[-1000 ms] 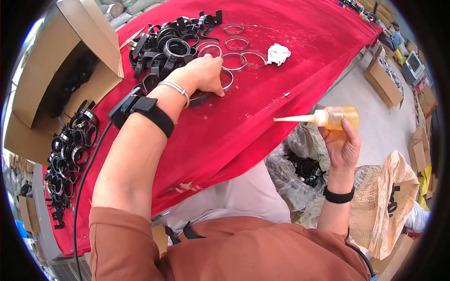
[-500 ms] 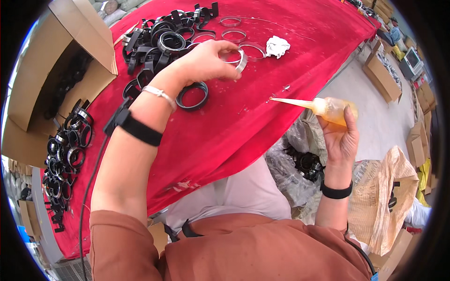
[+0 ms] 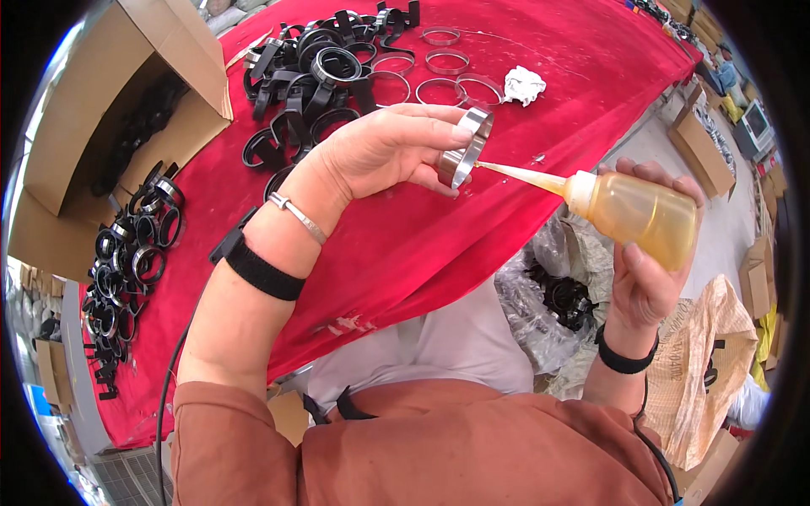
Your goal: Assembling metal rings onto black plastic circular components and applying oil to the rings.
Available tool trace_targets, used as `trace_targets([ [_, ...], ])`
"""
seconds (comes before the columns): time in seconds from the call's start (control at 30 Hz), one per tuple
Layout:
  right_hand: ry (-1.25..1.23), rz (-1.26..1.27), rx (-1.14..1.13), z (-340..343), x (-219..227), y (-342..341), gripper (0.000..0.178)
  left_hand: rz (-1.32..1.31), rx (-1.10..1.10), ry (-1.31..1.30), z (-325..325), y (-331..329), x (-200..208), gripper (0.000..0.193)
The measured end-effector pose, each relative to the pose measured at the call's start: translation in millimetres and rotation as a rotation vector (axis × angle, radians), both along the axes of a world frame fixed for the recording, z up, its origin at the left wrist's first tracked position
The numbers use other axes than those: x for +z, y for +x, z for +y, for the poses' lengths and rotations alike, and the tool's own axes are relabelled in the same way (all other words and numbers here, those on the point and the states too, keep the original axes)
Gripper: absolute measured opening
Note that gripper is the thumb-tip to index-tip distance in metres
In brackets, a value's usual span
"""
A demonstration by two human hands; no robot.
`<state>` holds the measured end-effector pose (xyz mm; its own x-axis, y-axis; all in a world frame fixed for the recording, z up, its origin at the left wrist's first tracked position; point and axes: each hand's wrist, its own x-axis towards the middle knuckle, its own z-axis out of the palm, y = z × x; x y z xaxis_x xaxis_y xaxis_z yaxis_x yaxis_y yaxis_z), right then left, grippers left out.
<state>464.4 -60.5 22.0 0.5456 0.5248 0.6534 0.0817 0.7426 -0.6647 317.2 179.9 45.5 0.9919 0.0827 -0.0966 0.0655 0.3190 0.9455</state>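
Observation:
My left hand (image 3: 390, 152) grips a shiny metal ring (image 3: 454, 165) by its band, held on edge above the red cloth. A squeeze bottle (image 3: 648, 211) of amber liquid is in my right hand (image 3: 654, 274), fingers wrapped round its body. Its long, narrow nozzle points left, with the tip at the ring's lower right rim; whether it touches, I cannot tell. Beyond my left hand, several thin metal rings (image 3: 447, 61) lie flat on the cloth. Black ring-shaped parts (image 3: 337, 66) with tabs are heaped to their left.
The red cloth (image 3: 405, 261) covers the table. A crumpled white wad (image 3: 524, 85) lies right of the thin rings. More black parts (image 3: 135, 253) are piled at the left edge, beside a large open carton (image 3: 160, 42). Plastic bags (image 3: 536, 312) and a woven sack (image 3: 709, 363) stand at the right.
My left hand has brought the metal ring to the right and nearer to me. The bottle has tilted, and its nozzle tip has come up to the ring's rim. The view has shifted slightly.

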Motion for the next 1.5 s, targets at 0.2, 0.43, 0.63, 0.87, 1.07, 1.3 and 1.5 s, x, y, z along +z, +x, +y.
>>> trace_targets([
  [0.2,-0.023,-0.369,-0.022,3,-1,1,0.063,0.020,-0.031,0.051,-1,3,-2,0.051],
  [0.43,-0.041,-0.465,-0.039,4,-2,-7,0.061,0.027,-0.016,0.048,-5,6,-3,0.050],
  [0.63,-0.061,-0.462,0.002,2,-6,-12,0.059,0.034,0.016,0.041,-8,4,-4,0.050],
  [0.87,-0.036,-0.297,0.041,-3,-11,-6,0.063,0.011,0.001,0.068,-8,8,-6,0.051],
  [1.07,0.010,0.424,0.261,-12,-29,12,0.066,-0.028,0.034,0.014,-5,2,-9,0.050],
  [1.3,0.262,0.769,0.480,-29,-52,49,0.057,-0.009,0.097,0.035,-4,5,-8,0.053],
  [1.5,0.486,0.872,0.132,-62,-43,98,0.051,0.292,0.304,1.688,-15,9,-10,0.070],
])
